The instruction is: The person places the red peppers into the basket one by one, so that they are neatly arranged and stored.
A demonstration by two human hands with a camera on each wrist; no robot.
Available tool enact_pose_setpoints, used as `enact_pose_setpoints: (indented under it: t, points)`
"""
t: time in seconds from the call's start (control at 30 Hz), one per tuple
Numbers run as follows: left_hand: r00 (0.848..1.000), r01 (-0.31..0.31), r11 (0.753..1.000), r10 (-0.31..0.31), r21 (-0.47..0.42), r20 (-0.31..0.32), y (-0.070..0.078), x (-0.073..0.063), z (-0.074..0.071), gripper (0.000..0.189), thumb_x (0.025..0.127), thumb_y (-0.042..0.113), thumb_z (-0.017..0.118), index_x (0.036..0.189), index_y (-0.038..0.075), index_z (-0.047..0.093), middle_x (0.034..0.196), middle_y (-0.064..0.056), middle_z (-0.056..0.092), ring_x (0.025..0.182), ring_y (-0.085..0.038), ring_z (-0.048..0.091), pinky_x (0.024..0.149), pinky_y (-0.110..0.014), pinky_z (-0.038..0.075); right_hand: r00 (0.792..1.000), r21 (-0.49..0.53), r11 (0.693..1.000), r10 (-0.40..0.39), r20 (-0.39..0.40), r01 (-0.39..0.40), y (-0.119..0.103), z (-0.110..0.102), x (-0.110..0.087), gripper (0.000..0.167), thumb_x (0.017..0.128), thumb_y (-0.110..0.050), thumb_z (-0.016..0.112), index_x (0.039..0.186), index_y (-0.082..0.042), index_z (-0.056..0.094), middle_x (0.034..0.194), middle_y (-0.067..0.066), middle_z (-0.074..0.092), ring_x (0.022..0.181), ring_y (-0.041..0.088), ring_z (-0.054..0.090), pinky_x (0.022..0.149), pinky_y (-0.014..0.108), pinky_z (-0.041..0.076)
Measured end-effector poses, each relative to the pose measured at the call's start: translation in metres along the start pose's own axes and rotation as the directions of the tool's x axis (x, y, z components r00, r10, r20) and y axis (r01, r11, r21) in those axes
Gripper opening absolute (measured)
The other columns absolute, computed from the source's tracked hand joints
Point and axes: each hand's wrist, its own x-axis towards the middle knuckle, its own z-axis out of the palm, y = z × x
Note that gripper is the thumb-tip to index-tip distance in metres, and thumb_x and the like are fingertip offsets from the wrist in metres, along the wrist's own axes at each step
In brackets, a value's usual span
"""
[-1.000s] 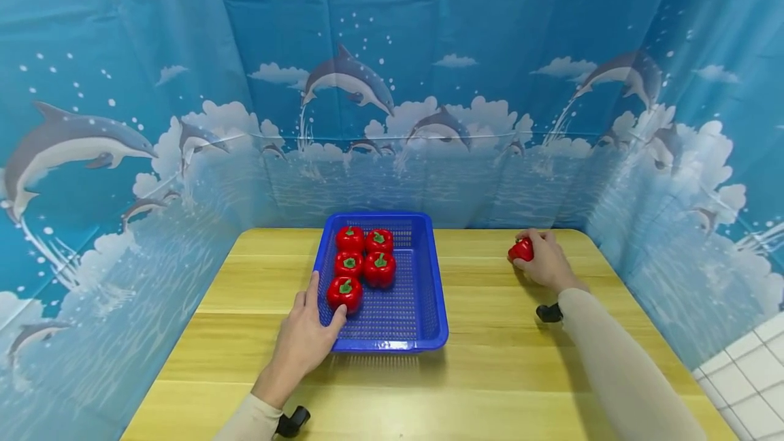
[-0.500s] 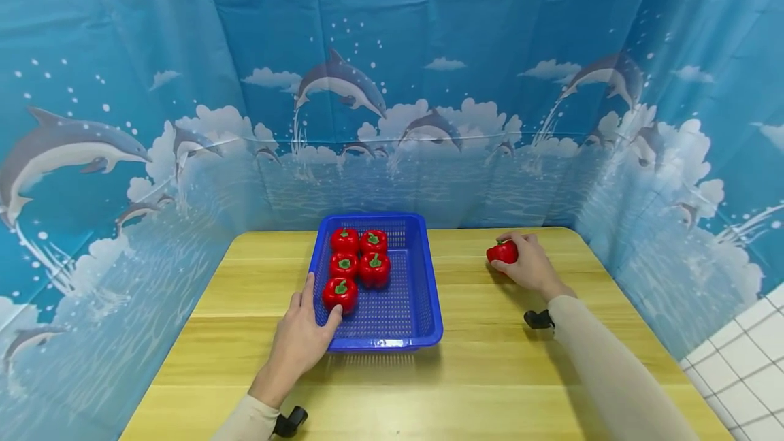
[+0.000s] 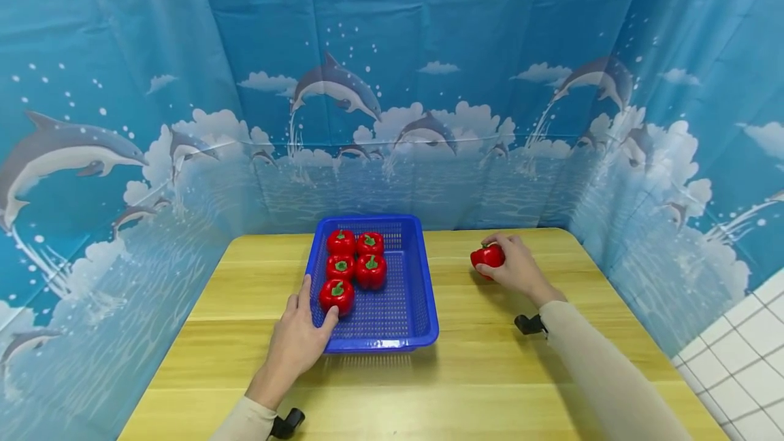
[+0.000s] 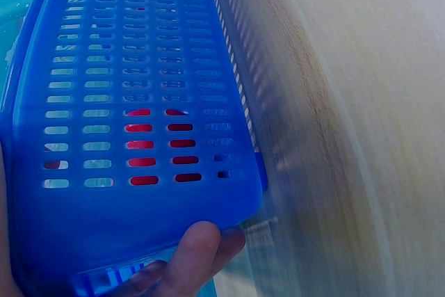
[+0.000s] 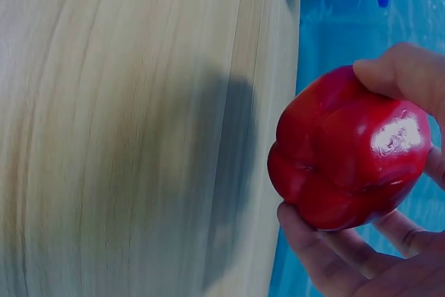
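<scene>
A glossy red bell pepper (image 3: pixel 488 259) is held by my right hand (image 3: pixel 519 269) over the right part of the table. In the right wrist view the pepper (image 5: pixel 348 154) shows its lobed underside, with the thumb on one side and fingers on the other; it is off the tabletop. My left hand (image 3: pixel 300 339) grips the near left corner of a blue plastic basket (image 3: pixel 427 291), thumb over the rim. Fingertips (image 4: pixel 198 241) show at the lower edge of its slotted wall in the left wrist view. Several red bell peppers (image 3: pixel 337 296) with green stems sit in the basket's left and middle.
The wooden table (image 3: pixel 478 373) carries the basket near its back edge. A blue dolphin-print curtain (image 3: pixel 429 182) stands close behind and along both sides. White tiles (image 3: pixel 747 359) show at the lower right.
My right hand has carried the bell pepper leftward, nearer the basket, and up off the table. My left hand stays at the basket's corner. The head view has turned slightly right.
</scene>
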Motion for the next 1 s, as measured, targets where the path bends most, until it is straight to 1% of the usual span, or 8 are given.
enact_pose_setpoints:
  t: [0.1, 0.33, 0.47, 0.57, 0.67, 0.8, 0.9, 1.0]
  points:
    - [1.000, -0.004, 1.000, 0.004, -0.001, 0.000, -0.001, -0.001, 0.000, 0.100, 0.114, 0.050, 0.069, 0.187, 0.006, 0.017, 0.171, -0.038, 0.051, 0.136, -0.060, 0.072, 0.111, -0.071, 0.063, 1.000, 0.005, 1.000, -0.007, 0.007, 0.007, -0.004, 0.002, -0.002, 0.058, 0.106, -0.028, 0.086, 0.154, -0.006, 0.063, 0.154, 0.034, 0.054, 0.134, 0.056, 0.064, 0.104, 0.066, 0.068]
    - [1.000, 0.008, 1.000, -0.008, 0.007, 0.001, -0.004, -0.004, 0.001, 0.100, 0.114, 0.050, 0.069, 0.187, 0.006, 0.017, 0.167, -0.036, 0.054, 0.126, -0.056, 0.075, 0.108, -0.069, 0.066, 0.999, -0.013, 0.999, -0.042, -0.005, 0.042, -0.014, 0.007, -0.003, 0.053, 0.106, -0.028, 0.085, 0.149, -0.005, 0.066, 0.151, 0.035, 0.055, 0.132, 0.055, 0.064, 0.103, 0.067, 0.068]
    - [1.000, 0.010, 1.000, -0.010, 0.014, 0.003, -0.003, -0.004, 0.001, 0.100, 0.114, 0.050, 0.068, 0.187, 0.006, 0.017, 0.166, -0.036, 0.055, 0.127, -0.057, 0.075, 0.106, -0.068, 0.066, 0.999, -0.010, 0.999, -0.046, -0.008, 0.046, -0.021, 0.008, -0.004, 0.051, 0.105, -0.027, 0.085, 0.147, -0.005, 0.067, 0.151, 0.034, 0.056, 0.133, 0.056, 0.065, 0.103, 0.067, 0.068]
    - [1.000, 0.008, 1.000, -0.008, 0.010, 0.007, -0.003, -0.003, 0.000, 0.099, 0.114, 0.050, 0.067, 0.187, 0.007, 0.017, 0.168, -0.036, 0.053, 0.131, -0.059, 0.074, 0.107, -0.070, 0.065, 0.999, -0.010, 0.999, -0.046, -0.005, 0.046, -0.027, 0.007, -0.006, 0.050, 0.105, -0.027, 0.086, 0.146, -0.005, 0.067, 0.151, 0.034, 0.057, 0.132, 0.056, 0.065, 0.102, 0.067, 0.068]
    - [1.000, 0.005, 1.000, -0.005, 0.008, 0.007, -0.003, -0.003, 0.001, 0.099, 0.114, 0.050, 0.067, 0.187, 0.007, 0.017, 0.169, -0.036, 0.052, 0.131, -0.059, 0.074, 0.107, -0.070, 0.065, 0.999, -0.022, 0.999, -0.049, -0.001, 0.049, -0.032, 0.007, -0.007, 0.050, 0.105, -0.028, 0.087, 0.145, -0.006, 0.068, 0.150, 0.033, 0.058, 0.131, 0.055, 0.066, 0.102, 0.066, 0.069]
    - [1.000, 0.006, 1.000, -0.006, 0.011, 0.002, -0.003, -0.004, 0.001, 0.099, 0.114, 0.051, 0.068, 0.187, 0.007, 0.018, 0.166, -0.036, 0.055, 0.123, -0.055, 0.076, 0.105, -0.067, 0.067, 0.998, -0.032, 0.998, -0.060, 0.007, 0.061, -0.037, 0.008, -0.008, 0.050, 0.104, -0.030, 0.088, 0.144, -0.007, 0.069, 0.148, 0.032, 0.059, 0.129, 0.053, 0.068, 0.101, 0.066, 0.069]
    - [1.000, 0.006, 1.000, -0.006, 0.013, 0.002, -0.002, -0.003, 0.001, 0.099, 0.114, 0.051, 0.068, 0.187, 0.007, 0.017, 0.167, -0.036, 0.054, 0.125, -0.055, 0.076, 0.106, -0.068, 0.067, 0.998, -0.028, 0.997, -0.069, 0.007, 0.070, -0.041, 0.007, -0.008, 0.049, 0.104, -0.030, 0.089, 0.142, -0.008, 0.070, 0.148, 0.031, 0.060, 0.129, 0.052, 0.069, 0.101, 0.065, 0.069]
    - [1.000, 0.001, 1.000, -0.001, 0.011, 0.005, -0.001, -0.001, 0.000, 0.099, 0.115, 0.051, 0.066, 0.187, 0.006, 0.016, 0.171, -0.037, 0.050, 0.135, -0.059, 0.072, 0.110, -0.070, 0.064, 0.997, -0.025, 0.997, -0.077, 0.001, 0.077, -0.045, 0.005, -0.009, 0.047, 0.103, -0.030, 0.089, 0.141, -0.009, 0.070, 0.147, 0.030, 0.060, 0.128, 0.051, 0.069, 0.101, 0.065, 0.069]
